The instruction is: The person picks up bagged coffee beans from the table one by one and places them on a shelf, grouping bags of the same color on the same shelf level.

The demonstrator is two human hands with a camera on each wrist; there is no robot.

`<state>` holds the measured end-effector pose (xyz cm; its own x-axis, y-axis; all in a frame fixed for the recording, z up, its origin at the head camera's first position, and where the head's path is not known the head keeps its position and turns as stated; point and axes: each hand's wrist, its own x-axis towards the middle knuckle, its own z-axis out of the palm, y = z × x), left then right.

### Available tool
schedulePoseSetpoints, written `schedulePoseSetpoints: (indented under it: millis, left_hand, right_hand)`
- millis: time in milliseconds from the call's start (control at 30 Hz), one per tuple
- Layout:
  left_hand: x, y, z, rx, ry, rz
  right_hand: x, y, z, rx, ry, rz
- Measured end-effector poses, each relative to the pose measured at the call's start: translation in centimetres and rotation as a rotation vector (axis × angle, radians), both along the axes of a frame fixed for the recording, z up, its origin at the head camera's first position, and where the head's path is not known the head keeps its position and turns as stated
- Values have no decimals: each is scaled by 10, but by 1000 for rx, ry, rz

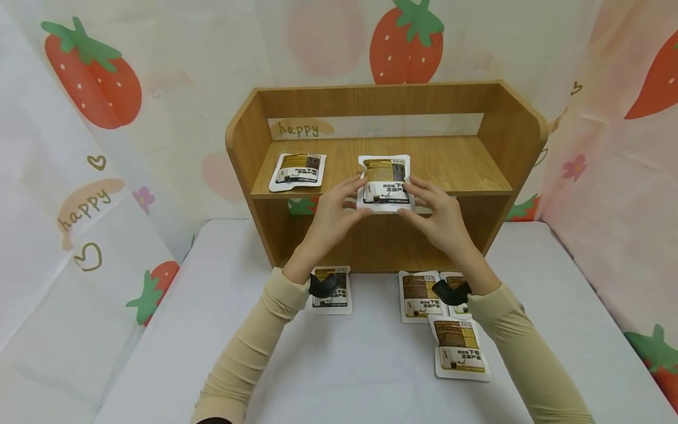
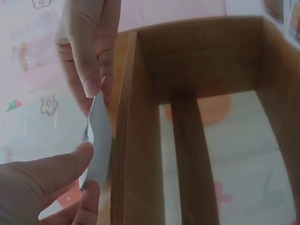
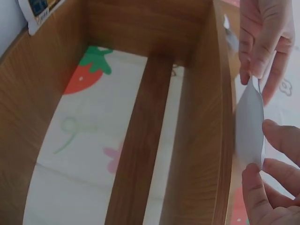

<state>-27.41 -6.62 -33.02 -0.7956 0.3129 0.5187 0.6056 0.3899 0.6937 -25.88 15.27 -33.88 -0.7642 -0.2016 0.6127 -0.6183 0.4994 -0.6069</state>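
Note:
A flat white-edged pouch with a brown and gold label is held upright in front of the shelf's upper board. My left hand pinches its left side between thumb and fingers, and my right hand pinches the right side. Both wrist views show the pouch edge-on, its plain pale back turned toward the shelf's board edge. Whether it touches that edge I cannot tell. A similar pouch lies at the left end of the upper board of the wooden shelf.
On the white table before the shelf, one pouch lies partly behind the left wrist. Several more lie at the right, including a front one; my right wrist partly covers another. Strawberry-print cloth hangs around the table.

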Motion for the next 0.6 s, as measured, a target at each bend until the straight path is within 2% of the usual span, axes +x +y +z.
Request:
schedulePoseSetpoints:
  millis: [267,600]
  left_hand:
    - [-15,1,13,-79,-33,52]
    - [-36,3,19,-167,-102,75]
  right_hand:
    - [-20,-2,12,63,4,-6]
    - [-35,-4,19,116,-57,-29]
